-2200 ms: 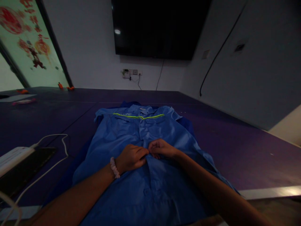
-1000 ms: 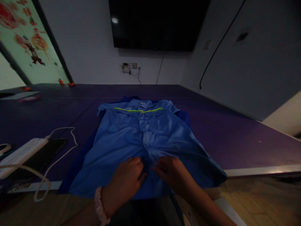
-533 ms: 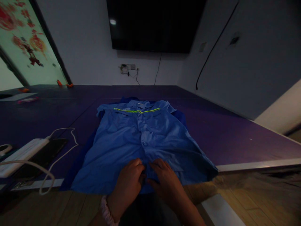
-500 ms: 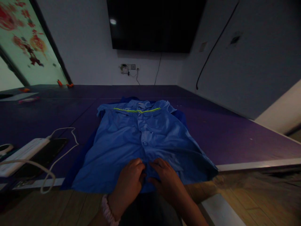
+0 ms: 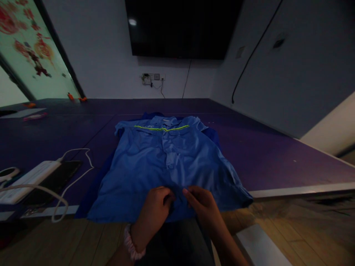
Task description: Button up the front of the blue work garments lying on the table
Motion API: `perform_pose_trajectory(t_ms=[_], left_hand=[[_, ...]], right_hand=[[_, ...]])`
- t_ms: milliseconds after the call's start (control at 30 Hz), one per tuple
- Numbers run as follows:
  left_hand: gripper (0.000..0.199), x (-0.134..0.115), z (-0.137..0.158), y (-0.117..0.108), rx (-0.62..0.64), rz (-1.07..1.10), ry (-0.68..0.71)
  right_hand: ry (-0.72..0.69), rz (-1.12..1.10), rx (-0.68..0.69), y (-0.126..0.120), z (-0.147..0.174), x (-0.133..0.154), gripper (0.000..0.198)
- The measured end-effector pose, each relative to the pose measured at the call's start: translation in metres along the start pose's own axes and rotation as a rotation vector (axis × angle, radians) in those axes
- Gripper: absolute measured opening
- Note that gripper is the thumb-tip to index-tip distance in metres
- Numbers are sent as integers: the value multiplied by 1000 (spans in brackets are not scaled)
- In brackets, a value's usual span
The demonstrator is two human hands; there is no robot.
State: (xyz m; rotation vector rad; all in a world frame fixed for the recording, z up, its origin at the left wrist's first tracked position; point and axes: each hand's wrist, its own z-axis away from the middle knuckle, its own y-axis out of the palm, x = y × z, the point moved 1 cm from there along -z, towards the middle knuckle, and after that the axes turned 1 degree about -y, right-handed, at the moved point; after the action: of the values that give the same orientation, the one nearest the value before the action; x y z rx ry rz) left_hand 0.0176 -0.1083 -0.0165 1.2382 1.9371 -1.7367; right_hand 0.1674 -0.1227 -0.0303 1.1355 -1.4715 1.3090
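Observation:
A light blue short-sleeved work shirt [image 5: 138,162] lies front up, collar away from me, with a yellow-green stripe across its chest. Its front placket runs down the middle, and a button shows above my hands. My left hand [image 5: 156,205], with a pink scrunchie [image 5: 131,244] on the wrist, is closed on the cloth left of the placket near the hem. Just right of it, my right hand [image 5: 203,203] pinches the shirt front between thumb and fingers. What lies exactly between the fingertips is partly hidden. Darker blue cloth [image 5: 95,188] shows from under the shirt.
On the purple platform [image 5: 266,159], a white power strip [image 5: 33,181], a dark phone [image 5: 55,181] and white cables lie at the left. The platform's pale front edge [image 5: 299,190] is close to me. A light-coloured box [image 5: 260,245] stands below on the floor.
My right hand has shifted slightly right, widening the gap between my hands. Its thumb and fingers have come together, and the cloth near the hem has moved and creased differently.

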Motion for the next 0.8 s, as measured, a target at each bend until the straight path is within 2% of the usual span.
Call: perform_pose_trajectory(t_ms=[100, 333, 567, 667, 800], left_hand=[[17, 0, 1, 0, 11, 39, 2], [18, 1, 2, 3, -87, 146, -21], [14, -3, 4, 3, -161, 174, -33], [16, -6, 6, 4, -214, 153, 34], [16, -7, 9, 5, -295, 112, 136]], right_hand=[[-17, -14, 55, 1, 1, 2, 34], [-49, -4, 125, 4, 2, -3, 25], [-60, 92, -39, 10, 2, -16, 24], [-91, 141, -79, 13, 2, -14, 24], [-120, 81, -78, 18, 2, -8, 26]])
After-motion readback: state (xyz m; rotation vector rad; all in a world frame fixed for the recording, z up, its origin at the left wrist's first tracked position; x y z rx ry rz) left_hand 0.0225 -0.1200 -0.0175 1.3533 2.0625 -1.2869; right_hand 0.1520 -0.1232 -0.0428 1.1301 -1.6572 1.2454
